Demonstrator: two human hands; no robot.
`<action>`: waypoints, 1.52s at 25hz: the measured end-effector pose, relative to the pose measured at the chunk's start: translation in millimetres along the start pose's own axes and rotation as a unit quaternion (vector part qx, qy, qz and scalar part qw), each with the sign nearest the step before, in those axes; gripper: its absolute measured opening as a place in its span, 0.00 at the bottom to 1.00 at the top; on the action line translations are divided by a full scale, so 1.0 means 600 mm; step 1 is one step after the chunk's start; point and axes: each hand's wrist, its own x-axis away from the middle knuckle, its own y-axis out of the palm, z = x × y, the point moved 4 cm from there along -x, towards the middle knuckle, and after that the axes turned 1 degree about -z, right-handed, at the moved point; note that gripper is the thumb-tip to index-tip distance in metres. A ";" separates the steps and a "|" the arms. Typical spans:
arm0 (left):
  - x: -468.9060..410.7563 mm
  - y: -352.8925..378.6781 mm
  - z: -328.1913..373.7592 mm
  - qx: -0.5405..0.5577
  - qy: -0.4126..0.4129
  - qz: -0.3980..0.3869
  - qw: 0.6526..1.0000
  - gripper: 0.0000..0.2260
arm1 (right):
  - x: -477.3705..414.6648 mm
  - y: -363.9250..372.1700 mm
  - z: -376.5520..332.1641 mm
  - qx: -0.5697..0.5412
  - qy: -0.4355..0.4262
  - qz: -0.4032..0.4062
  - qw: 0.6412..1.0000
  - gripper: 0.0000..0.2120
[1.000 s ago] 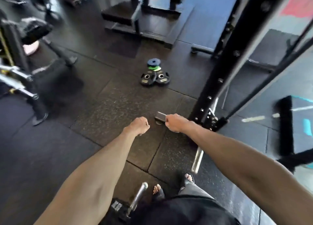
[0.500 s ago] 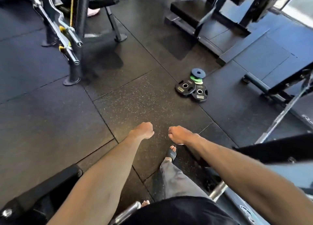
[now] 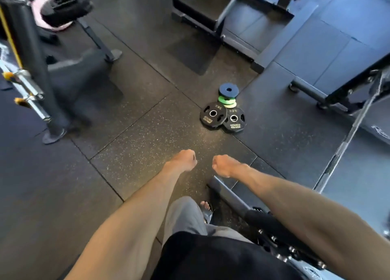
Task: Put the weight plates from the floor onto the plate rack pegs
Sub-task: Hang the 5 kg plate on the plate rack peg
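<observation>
Nearest the camera, a sandalled foot [image 3: 206, 208] stands on the rubber floor [image 3: 147, 136], beside a steel frame [image 3: 229, 196] at the lower right. It is not clear whether this frame is part of the plate rack.

Both arms reach forward at about the same height. The left hand [image 3: 185, 159] is curled into a fist, its fingers [image 3: 193, 158] tucked in and holding nothing. The right hand [image 3: 223, 164] is closed the same way and is also empty. The two fists sit near each other but do not touch.

Further ahead, well apart from the hands, the plates lie in a small cluster on the floor. Two black plates [image 3: 213, 116] lie flat and overlap at their edges. Just behind them is a short stack of green plates [image 3: 226, 100], and a blue plate [image 3: 228, 90] lies at the far end, resting partly on the greens.

To the left stands a dark post [image 3: 31, 83] with chrome pegs [image 3: 27, 90] pointing outward. No plate can be seen on them, and they may serve a different purpose. A bench [image 3: 202, 7] sits at the far end of the room.

Judging by this, every visible plate is on the floor and none is in hand or on a peg. The person has yet to reach the cluster, pick up a plate and carry it back, so most or all of the work on this cluster remains.
</observation>
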 end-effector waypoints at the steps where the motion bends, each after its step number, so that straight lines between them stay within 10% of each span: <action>1: -0.028 -0.015 0.017 -0.010 0.005 -0.010 1.000 0.08 | -0.019 -0.020 0.014 -0.011 0.008 -0.001 1.000 0.16; 18: -0.555 -0.387 0.215 -0.198 0.113 -0.120 0.966 0.08 | -0.370 -0.376 0.143 -0.313 0.200 0.080 0.925 0.13; 38: -1.088 -0.268 0.143 -0.216 0.014 -0.201 0.955 0.08 | -0.878 -0.263 0.336 -0.476 0.307 0.038 0.823 0.12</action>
